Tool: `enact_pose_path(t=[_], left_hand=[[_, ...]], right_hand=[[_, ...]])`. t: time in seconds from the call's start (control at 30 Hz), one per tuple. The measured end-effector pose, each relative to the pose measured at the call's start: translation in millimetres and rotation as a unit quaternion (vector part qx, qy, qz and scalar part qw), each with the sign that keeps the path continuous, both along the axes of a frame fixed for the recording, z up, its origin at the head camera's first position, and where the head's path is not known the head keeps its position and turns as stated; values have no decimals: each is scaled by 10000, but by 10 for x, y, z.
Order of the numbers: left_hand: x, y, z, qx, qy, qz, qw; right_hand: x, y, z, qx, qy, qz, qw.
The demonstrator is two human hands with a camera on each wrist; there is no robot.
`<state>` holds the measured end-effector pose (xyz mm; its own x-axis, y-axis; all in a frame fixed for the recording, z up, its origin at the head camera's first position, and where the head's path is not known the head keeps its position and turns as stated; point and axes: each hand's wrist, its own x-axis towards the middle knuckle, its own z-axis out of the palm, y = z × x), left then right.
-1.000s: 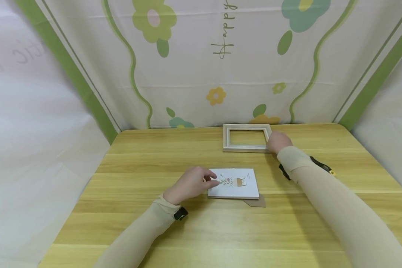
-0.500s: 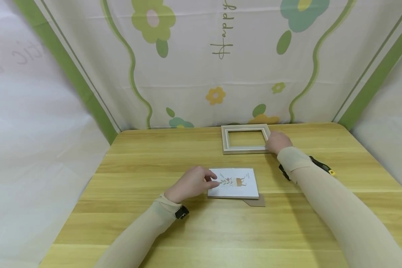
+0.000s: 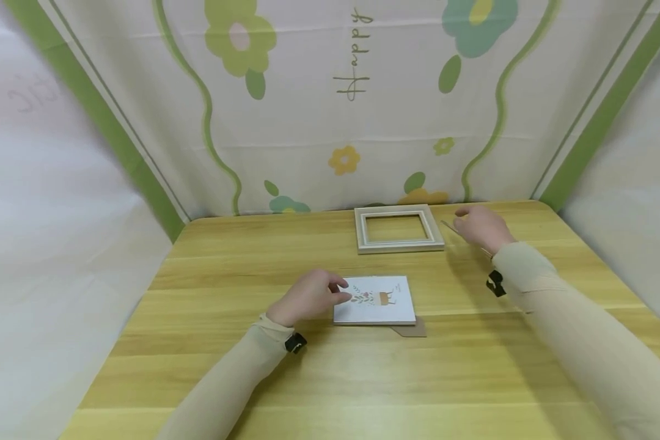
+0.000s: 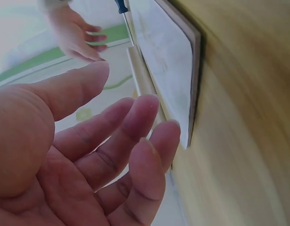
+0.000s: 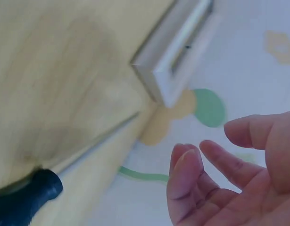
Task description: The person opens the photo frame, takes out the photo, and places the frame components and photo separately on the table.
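Observation:
My left hand (image 3: 310,296) hovers at the left edge of a white picture card (image 3: 387,305) with a plant and animal-like drawing. Its fingers are loosely bent, and in the left wrist view nothing sits between them. My right hand (image 3: 481,227) is just right of an empty picture frame (image 3: 401,247), fingers relaxed and holding nothing. Below it lies a screwdriver, its metal shaft (image 3: 450,228) showing; the head view loses its handle under the arm. In the right wrist view the dark screwdriver handle (image 5: 29,195) lies apart from the fingers.
A brown cardboard piece (image 3: 410,329) sticks out from under the card's lower right corner. The wooden tabletop (image 3: 286,391) meets a flower-print cloth (image 3: 291,122) at its back edge. Each wrist wears a black strap device (image 3: 295,342).
My right hand has let go of the picture frame and moved right, over the screwdriver. The frame was turned slightly beforehand. My left hand has kept its place at the card.

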<state>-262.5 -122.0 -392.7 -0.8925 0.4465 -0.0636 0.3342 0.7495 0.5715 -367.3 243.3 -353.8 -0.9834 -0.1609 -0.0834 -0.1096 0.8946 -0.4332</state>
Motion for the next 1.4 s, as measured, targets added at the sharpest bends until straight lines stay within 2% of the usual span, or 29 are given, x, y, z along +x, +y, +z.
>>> enact_pose_path(t=[0.13,0.23,0.37,0.47,0.67,1.0,1.4], left_hand=[[-38,-26,-17,-78,100,-19,9999],[-61,-37,-36,-154,170,-54,9997],[-81,-38,-58,-206,142,-24,9997],[-105,-55,-85,-240,99,18,9997],[-163,-96,-163,-531,-7,148,9985],[-171,-25,-174,-830,89,91,9965],[-134,6,-162,-814,100,370,9959]], right_hand=[[235,40,114,-267,80,50,9996],[429,40,133,-344,161,115,9992],[701,35,100,-339,277,251,9987],[885,14,61,-399,204,354,9984],[1140,-107,-35,-645,108,665,9956],[1360,-258,-105,-591,239,981,9931],[1454,-263,-136,-524,184,878,9946]])
